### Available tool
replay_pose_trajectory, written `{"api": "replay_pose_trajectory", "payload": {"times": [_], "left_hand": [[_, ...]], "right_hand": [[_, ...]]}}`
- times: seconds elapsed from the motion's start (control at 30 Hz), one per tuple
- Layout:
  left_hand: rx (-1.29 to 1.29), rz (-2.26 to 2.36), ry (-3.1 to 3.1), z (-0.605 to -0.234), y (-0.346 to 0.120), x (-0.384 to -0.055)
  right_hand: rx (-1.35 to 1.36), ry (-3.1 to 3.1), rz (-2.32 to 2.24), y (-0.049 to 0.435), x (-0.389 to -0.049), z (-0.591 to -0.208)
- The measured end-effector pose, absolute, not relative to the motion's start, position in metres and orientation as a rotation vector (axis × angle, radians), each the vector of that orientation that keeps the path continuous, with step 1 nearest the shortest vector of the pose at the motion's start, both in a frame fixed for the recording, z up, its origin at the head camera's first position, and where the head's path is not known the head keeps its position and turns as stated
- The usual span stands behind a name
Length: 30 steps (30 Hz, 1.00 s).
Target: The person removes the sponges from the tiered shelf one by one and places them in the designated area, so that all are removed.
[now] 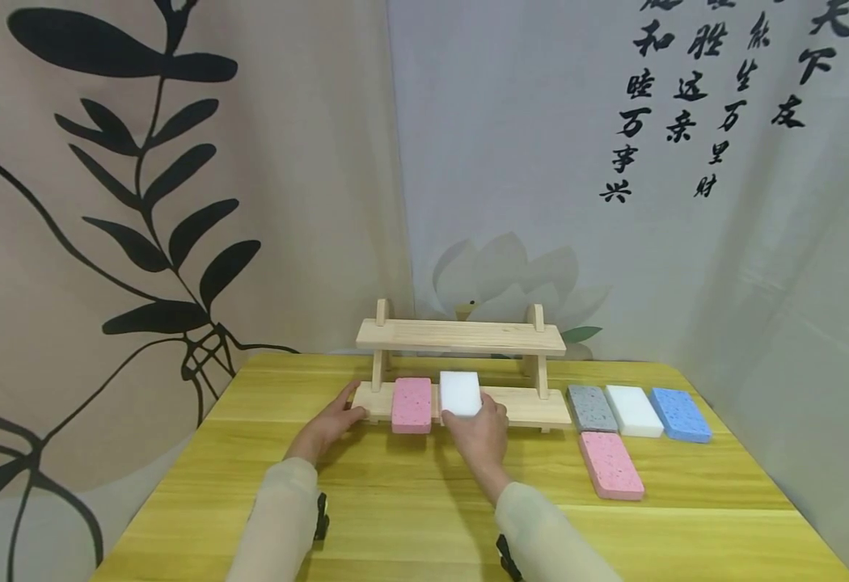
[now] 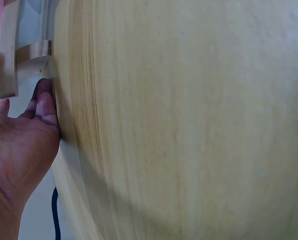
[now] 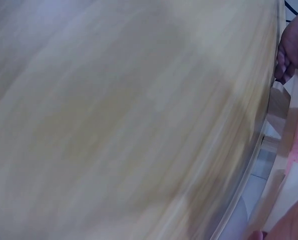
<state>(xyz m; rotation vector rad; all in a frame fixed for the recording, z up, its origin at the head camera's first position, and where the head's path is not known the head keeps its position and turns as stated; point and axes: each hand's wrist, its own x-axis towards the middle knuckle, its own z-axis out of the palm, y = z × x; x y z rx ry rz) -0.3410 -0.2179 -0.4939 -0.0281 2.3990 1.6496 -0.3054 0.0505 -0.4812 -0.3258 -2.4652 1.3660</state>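
Observation:
A small two-tier wooden shelf (image 1: 461,336) stands on the table. My left hand (image 1: 333,422) holds the left end of its lower board (image 1: 519,408), the thumb at the front edge. In the left wrist view the left hand (image 2: 23,145) is palm toward the camera beside the board's end. On the lower board a pink sponge (image 1: 411,406) leans back toward the left. To its right, my right hand (image 1: 484,436) grips a white sponge (image 1: 459,392) by its lower part and right side, close against the board. The right wrist view catches only an edge of that white sponge (image 3: 291,192).
Right of the shelf lie a grey sponge (image 1: 592,408), another white sponge (image 1: 634,411) and a blue sponge (image 1: 681,415) in a row. A second pink sponge (image 1: 611,466) lies in front of the grey one. Printed curtains (image 1: 308,202) hang behind the wooden table (image 1: 395,501).

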Motion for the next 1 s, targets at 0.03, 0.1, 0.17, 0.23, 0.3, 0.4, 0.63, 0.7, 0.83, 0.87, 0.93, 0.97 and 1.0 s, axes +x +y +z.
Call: {"api": "replay_pose_trajectory", "payload": {"times": [0.03, 0.1, 0.17, 0.23, 0.3, 0.4, 0.63, 0.7, 0.83, 0.87, 0.93, 0.97, 1.0], "left_hand": [[-0.029, 1.649, 2.400, -0.494, -0.218, -0.342], [-0.028, 1.644, 2.397, -0.494, -0.218, -0.342], [-0.019, 1.639, 2.399, -0.494, -0.218, -0.342], [-0.001, 1.632, 2.408, -0.496, -0.219, -0.344], [0.009, 1.627, 2.421, -0.495, -0.219, -0.342], [0.010, 1.627, 2.427, -0.494, -0.219, -0.342], [-0.027, 1.654, 2.414, -0.494, -0.218, -0.342], [-0.027, 1.652, 2.416, -0.495, -0.218, -0.342], [-0.021, 1.646, 2.419, -0.496, -0.218, -0.342], [-0.021, 1.651, 2.416, -0.496, -0.218, -0.342], [-0.017, 1.655, 2.417, -0.497, -0.218, -0.343], [-0.012, 1.655, 2.419, -0.498, -0.218, -0.344], [-0.010, 1.655, 2.420, -0.498, -0.218, -0.344]], "right_hand": [[-0.321, -2.465, 1.370, 0.052, -0.305, -0.481], [-0.305, -2.465, 1.372, 0.056, -0.305, -0.481], [-0.280, -2.467, 1.371, 0.060, -0.305, -0.480], [-0.253, -2.471, 1.377, 0.064, -0.304, -0.480], [-0.230, -2.480, 1.392, 0.067, -0.303, -0.478], [-0.202, -2.491, 1.406, 0.073, -0.300, -0.477], [-0.133, -2.503, 1.395, 0.092, -0.295, -0.476], [-0.111, -2.510, 1.398, 0.097, -0.293, -0.475], [-0.078, -2.528, 1.392, 0.108, -0.290, -0.473], [-0.072, -2.532, 1.391, 0.111, -0.289, -0.473], [-0.062, -2.533, 1.405, 0.115, -0.286, -0.471], [-0.056, -2.532, 1.414, 0.117, -0.285, -0.470], [-0.051, -2.531, 1.420, 0.119, -0.284, -0.469]]}}
